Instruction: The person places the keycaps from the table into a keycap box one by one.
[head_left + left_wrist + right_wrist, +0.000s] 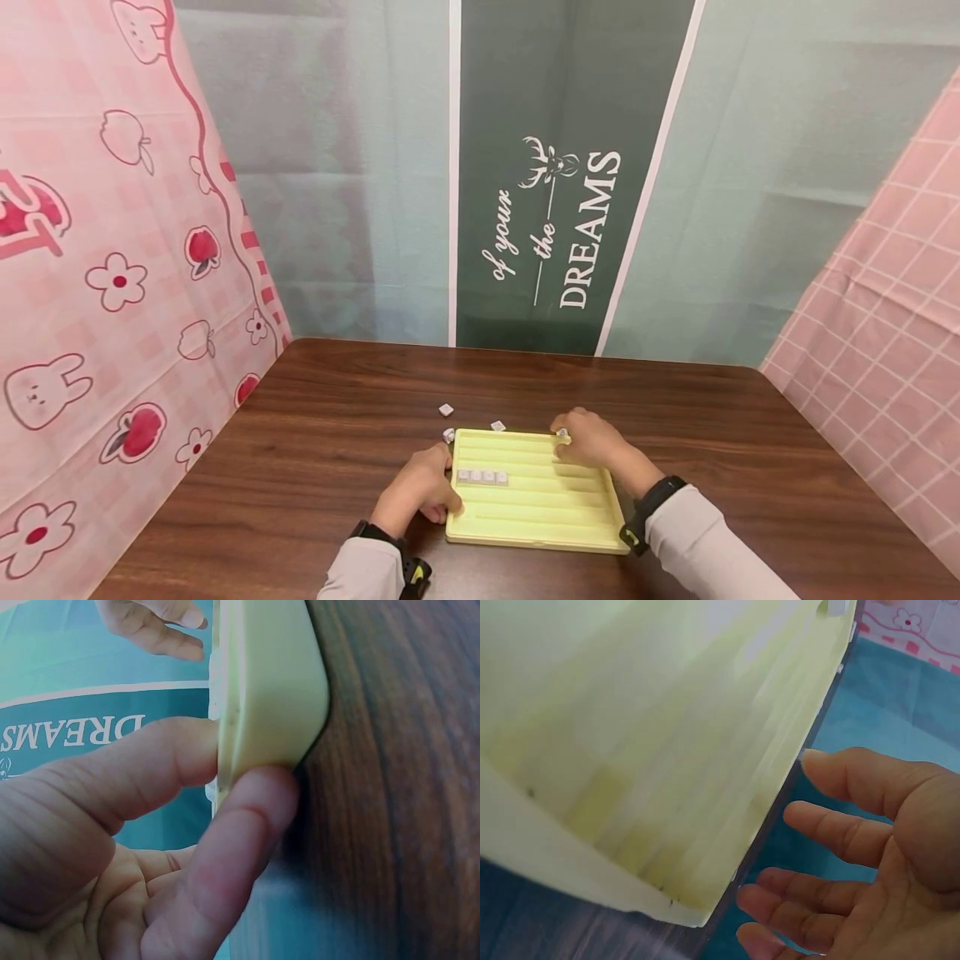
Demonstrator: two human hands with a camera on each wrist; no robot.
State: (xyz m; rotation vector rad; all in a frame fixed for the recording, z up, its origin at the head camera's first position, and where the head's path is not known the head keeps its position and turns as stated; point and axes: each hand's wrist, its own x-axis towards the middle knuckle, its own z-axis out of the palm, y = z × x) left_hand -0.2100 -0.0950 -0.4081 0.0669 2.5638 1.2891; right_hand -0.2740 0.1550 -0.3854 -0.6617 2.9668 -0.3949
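A pale yellow ridged tray [540,504] lies on the table. My left hand [420,487] grips its left side; in the left wrist view the thumb presses the rim [229,735] and a finger lies against the outer wall. Several small whitish keycaps [482,477] sit side by side in one groove at the tray's left. At the far right edge is my right hand [588,437], with a loose keycap [562,432] by its fingertips. The right wrist view shows that hand's fingers [840,832] spread beside the rim, nothing visible between them.
Beyond the tray's far left edge lie more loose keycaps: one farther back [446,410], one by the corner [448,435], one along the far edge [498,426]. The brown wood-grain table [337,383] ends at a green curtain [360,275], with pink cloths at both sides.
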